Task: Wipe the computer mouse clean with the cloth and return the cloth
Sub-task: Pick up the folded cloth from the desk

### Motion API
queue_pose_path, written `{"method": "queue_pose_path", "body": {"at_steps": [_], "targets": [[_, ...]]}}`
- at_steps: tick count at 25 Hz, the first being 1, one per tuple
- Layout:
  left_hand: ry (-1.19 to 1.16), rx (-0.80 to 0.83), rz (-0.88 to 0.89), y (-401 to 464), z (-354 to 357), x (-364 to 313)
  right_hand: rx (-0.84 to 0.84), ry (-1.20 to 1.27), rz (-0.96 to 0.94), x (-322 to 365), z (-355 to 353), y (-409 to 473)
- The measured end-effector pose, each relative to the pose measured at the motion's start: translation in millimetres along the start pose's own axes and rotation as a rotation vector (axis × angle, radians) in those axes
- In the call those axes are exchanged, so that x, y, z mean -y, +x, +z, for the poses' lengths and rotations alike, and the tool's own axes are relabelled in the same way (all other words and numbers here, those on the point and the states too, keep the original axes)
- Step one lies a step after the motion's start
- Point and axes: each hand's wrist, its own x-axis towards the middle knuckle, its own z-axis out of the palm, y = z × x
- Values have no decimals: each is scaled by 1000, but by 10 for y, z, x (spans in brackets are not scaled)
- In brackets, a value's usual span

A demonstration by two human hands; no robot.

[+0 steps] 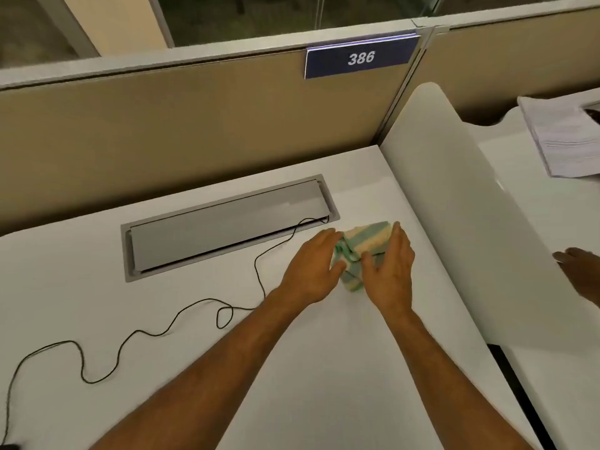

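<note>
A cloth (367, 237) with green and cream stripes lies bunched on the white desk (324, 352), close to the side divider. My left hand (311, 266) grips its left edge, fingers curled into the folds. My right hand (391, 269) lies over its right side, thumb pressing the fabric and fingers wrapped round the far edge. A thin black cable (256, 271) runs from the desk's cable hatch in loops to the bottom left corner, where a small dark shape (8, 446), perhaps the mouse, is cut off by the frame edge.
A grey cable hatch lid (224, 228) is set into the desk behind my hands. A white curved divider (454, 196) stands to the right. Beyond it are a stack of papers (561, 138) and another person's hand (581, 271). A tan partition carries sign 386 (360, 57).
</note>
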Motion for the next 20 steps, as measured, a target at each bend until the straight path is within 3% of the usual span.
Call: {"method": "queue_pose_path", "body": {"at_steps": [2, 7, 13, 20], "targets": [[-55, 54, -9, 280, 204, 5, -55, 5, 106, -200, 52, 240], [19, 217, -80, 715, 632, 35, 49, 155, 291, -583, 231, 644], [-72, 215, -162, 680, 648, 112, 38, 181, 128, -535, 254, 612], [-396, 143, -142, -131, -87, 31, 139, 386, -128, 199, -124, 25]]}}
